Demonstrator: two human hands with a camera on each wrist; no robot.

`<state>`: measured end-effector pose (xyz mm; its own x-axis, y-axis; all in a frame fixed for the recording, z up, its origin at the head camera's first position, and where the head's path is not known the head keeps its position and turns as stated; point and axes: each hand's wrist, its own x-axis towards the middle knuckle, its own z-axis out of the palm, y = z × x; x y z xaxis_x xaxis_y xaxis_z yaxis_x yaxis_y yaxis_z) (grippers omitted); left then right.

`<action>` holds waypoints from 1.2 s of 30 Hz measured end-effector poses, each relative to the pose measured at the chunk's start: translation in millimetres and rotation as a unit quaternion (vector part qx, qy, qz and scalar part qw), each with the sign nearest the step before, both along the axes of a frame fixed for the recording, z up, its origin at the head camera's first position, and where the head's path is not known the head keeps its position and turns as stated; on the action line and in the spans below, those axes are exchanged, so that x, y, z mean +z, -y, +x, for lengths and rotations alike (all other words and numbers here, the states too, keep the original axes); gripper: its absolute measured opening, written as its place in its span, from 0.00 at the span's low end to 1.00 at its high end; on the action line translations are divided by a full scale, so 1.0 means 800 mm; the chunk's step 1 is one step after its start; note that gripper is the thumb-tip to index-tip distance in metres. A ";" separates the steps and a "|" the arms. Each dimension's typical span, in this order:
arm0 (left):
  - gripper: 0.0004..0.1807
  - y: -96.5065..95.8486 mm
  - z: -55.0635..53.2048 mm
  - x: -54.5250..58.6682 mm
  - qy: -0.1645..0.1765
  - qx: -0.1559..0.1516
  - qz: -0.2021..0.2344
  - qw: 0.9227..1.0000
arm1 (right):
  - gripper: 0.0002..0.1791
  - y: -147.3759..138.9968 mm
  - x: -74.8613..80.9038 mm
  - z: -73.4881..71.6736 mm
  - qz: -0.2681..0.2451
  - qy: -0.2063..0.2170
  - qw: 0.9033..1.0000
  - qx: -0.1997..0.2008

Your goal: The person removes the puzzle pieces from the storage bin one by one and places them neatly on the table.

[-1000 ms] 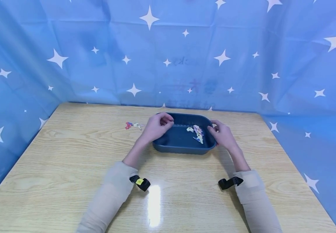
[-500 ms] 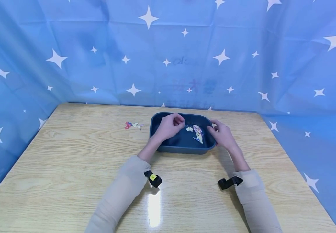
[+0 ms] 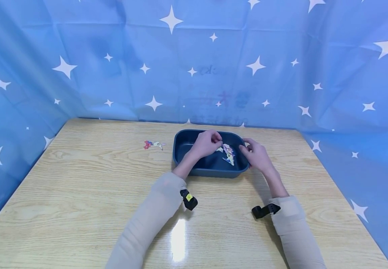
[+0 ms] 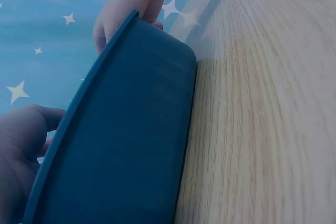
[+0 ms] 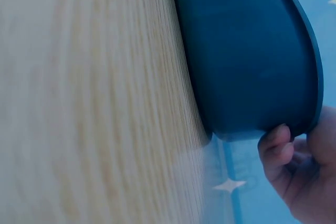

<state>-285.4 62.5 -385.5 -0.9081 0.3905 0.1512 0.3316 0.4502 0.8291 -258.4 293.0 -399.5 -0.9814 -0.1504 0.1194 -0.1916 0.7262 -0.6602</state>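
A dark blue plastic tray (image 3: 214,172) stands on the table with flat printed cutout pieces (image 3: 228,154) lying inside, toward its right end. My left hand (image 3: 205,145) is over the tray, fingers bent and thumb near the index finger, just left of those pieces. Whether it pinches something small I cannot tell. In the left wrist view its fingers reach behind the tray's rim (image 4: 84,90). My right hand (image 3: 258,156) holds the tray's right end, thumb at the rim and fingers against the outer wall, as the right wrist view shows.
Left of the tray, a small red and white cutout piece (image 3: 153,144) lies on the wooden table (image 3: 79,186). A pale bit (image 3: 247,144) shows by my right fingers. Behind the table hangs a blue curtain (image 3: 187,56) with white stars.
My left hand has moved right across the tray, from its left end to beside the pieces inside. My right hand and the tray have stayed in place.
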 end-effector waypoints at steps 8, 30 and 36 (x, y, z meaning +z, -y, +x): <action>0.06 -0.010 -0.008 -0.011 0.023 -0.001 -0.024 0.999 | 0.23 0.003 0.001 0.000 0.002 0.004 1.000 -0.002; 0.16 -0.014 -0.012 -0.022 -0.008 -0.077 -0.199 0.977 | 0.24 0.002 0.002 0.000 -0.004 0.009 1.000 0.001; 0.19 -0.016 -0.013 -0.022 -0.015 -0.074 -0.240 0.968 | 0.24 0.002 0.002 0.000 -0.005 0.008 1.000 0.003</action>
